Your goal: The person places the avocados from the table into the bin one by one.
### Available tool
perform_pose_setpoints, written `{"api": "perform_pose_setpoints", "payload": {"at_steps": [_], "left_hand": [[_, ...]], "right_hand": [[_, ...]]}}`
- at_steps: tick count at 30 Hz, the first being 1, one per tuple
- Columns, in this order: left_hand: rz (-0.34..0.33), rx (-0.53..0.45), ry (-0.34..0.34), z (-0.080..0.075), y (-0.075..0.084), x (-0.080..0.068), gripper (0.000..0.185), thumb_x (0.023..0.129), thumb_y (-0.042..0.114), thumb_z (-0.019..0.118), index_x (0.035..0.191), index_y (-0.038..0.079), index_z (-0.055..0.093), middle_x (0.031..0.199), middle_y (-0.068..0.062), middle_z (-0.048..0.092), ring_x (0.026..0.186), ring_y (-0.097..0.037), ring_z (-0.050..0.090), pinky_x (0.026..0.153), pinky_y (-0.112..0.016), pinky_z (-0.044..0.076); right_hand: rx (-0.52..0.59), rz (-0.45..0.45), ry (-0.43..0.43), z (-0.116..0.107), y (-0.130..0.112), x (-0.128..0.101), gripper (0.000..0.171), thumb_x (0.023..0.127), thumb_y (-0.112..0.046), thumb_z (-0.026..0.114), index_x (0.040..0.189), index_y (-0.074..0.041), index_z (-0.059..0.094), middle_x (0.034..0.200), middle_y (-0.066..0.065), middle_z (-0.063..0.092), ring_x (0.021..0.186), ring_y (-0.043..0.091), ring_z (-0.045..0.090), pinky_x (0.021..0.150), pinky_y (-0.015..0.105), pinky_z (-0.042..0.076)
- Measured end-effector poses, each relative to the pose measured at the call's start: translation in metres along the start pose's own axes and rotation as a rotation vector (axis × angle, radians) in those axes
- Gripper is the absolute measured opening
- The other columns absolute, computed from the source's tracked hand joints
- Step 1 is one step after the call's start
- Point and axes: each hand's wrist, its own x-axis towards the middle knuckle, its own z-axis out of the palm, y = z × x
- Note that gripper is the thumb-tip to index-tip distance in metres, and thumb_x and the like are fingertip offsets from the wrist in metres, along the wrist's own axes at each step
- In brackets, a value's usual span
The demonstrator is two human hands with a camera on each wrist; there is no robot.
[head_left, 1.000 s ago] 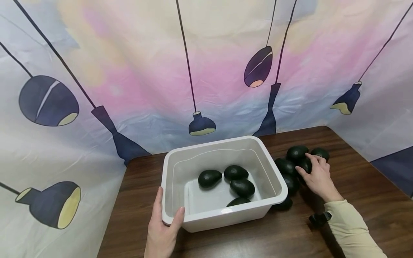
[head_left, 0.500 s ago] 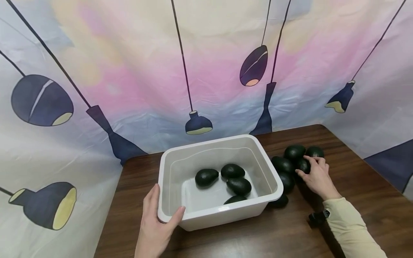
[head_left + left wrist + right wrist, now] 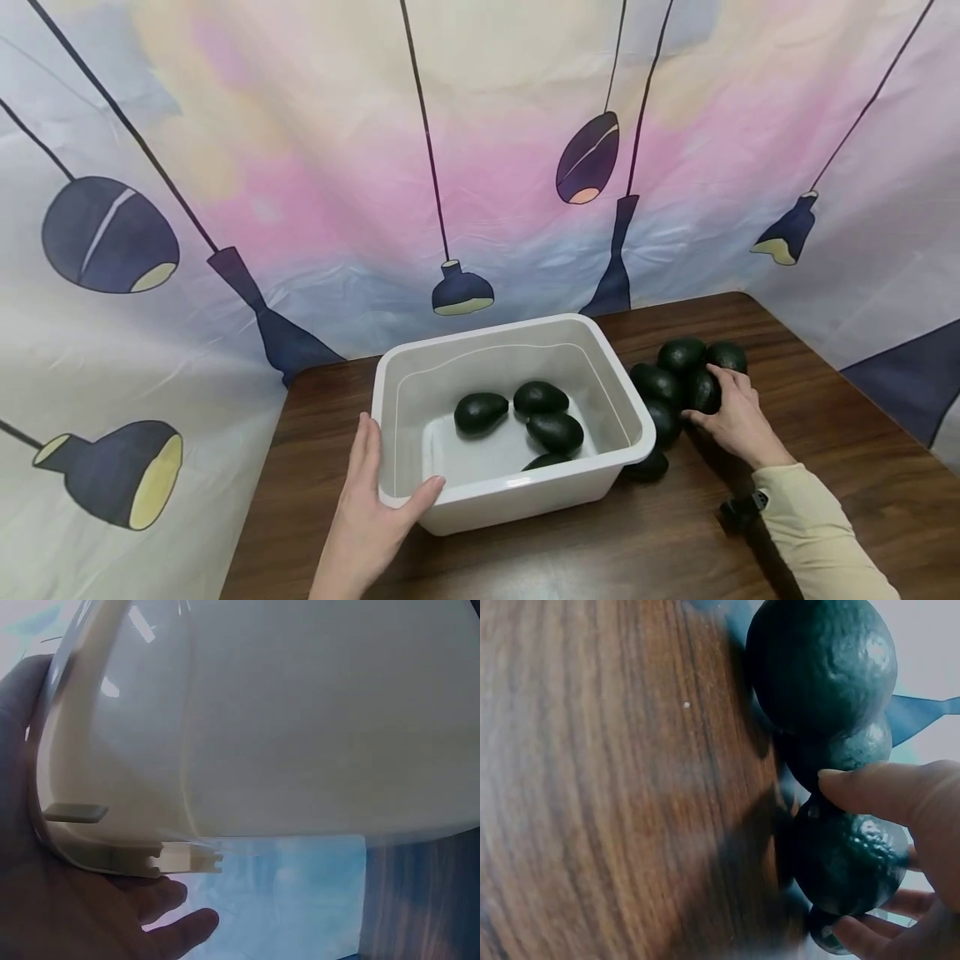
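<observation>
My left hand rests at the near left corner of a white plastic tub, thumb along the front side and fairly straight fingers along the left side. The left wrist view shows the tub's rim against the palm. Several dark green avocados lie in the tub, among them a left one. To the right of the tub, my right hand holds an avocado between thumb and fingers, within a cluster on the table. In the right wrist view, the thumb lies on one side of this avocado.
Other avocados crowd against the tub's right side, including a far one and a near one partly hidden by the tub. The brown wooden table ends at a printed cloth backdrop.
My right thumb and fingers have spread and settled round the avocado, which shows more clearly between them. My left hand's fingers and thumb have shifted slightly along the tub corner.
</observation>
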Motion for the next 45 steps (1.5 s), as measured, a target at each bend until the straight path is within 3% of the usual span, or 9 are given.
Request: {"api": "perform_pose_setpoints", "payload": {"at_steps": [10,19,26,33,39,42,45], "left_hand": [[-0.02,0.047,-0.031,-0.001,0.0,0.0,0.116,0.077,0.064,0.071,0.157,0.012,0.004,0.162,0.001,-0.004,0.146,-0.031,0.01,0.111,-0.057,0.021],[-0.033,0.08,-0.049,-0.003,0.002,-0.001,0.115,0.079,0.068,0.066,0.157,0.014,0.0,0.162,0.004,-0.007,0.146,-0.032,0.012,0.109,-0.06,0.025],[-0.047,0.094,-0.054,-0.003,0.003,-0.001,0.114,0.079,0.071,0.063,0.156,0.02,-0.003,0.162,0.005,-0.008,0.145,-0.033,0.014,0.106,-0.063,0.027],[-0.019,0.087,-0.033,-0.002,0.001,-0.002,0.114,0.079,0.068,0.065,0.157,0.015,0.002,0.162,0.003,-0.004,0.144,-0.033,0.017,0.106,-0.062,0.029],[-0.011,0.08,-0.021,-0.001,0.0,-0.003,0.113,0.08,0.066,0.067,0.157,0.013,0.004,0.163,-0.002,0.001,0.144,-0.033,0.017,0.107,-0.059,0.028],[-0.016,0.082,-0.02,-0.001,0.0,-0.003,0.112,0.08,0.066,0.067,0.157,0.012,0.005,0.162,-0.006,0.005,0.144,-0.034,0.018,0.108,-0.058,0.027],[-0.017,0.083,-0.019,-0.001,-0.001,-0.002,0.112,0.08,0.066,0.066,0.157,0.013,0.005,0.162,-0.007,0.007,0.144,-0.034,0.019,0.108,-0.058,0.028]], "right_hand": [[0.018,0.03,0.024,-0.002,0.004,-0.003,0.091,0.083,-0.027,0.078,0.145,0.015,0.024,0.136,0.042,0.023,0.122,0.062,0.024,0.09,0.071,0.031],[0.027,0.052,0.051,-0.019,-0.005,-0.012,0.094,0.087,-0.037,0.073,0.146,0.014,0.022,0.135,0.044,0.023,0.116,0.061,0.03,0.087,0.07,0.034],[0.044,-0.024,0.163,-0.038,-0.026,-0.016,0.091,0.086,-0.032,0.076,0.146,0.012,0.025,0.133,0.042,0.027,0.11,0.057,0.037,0.083,0.069,0.035],[0.079,-0.105,0.251,-0.051,-0.056,-0.02,0.091,0.082,-0.032,0.079,0.149,0.005,0.029,0.137,0.035,0.031,0.115,0.051,0.037,0.084,0.065,0.036],[0.079,-0.16,0.273,-0.06,-0.081,-0.023,0.088,0.079,-0.035,0.082,0.149,-0.006,0.036,0.138,0.026,0.037,0.109,0.042,0.045,0.08,0.054,0.043],[0.081,-0.191,0.29,-0.063,-0.092,-0.024,0.087,0.077,-0.035,0.083,0.149,-0.012,0.039,0.138,0.022,0.039,0.108,0.039,0.047,0.082,0.034,0.045],[0.09,-0.217,0.307,-0.066,-0.103,-0.025,0.087,0.075,-0.034,0.085,0.148,-0.015,0.042,0.138,0.017,0.041,0.105,0.035,0.049,0.078,0.018,0.037]]}}
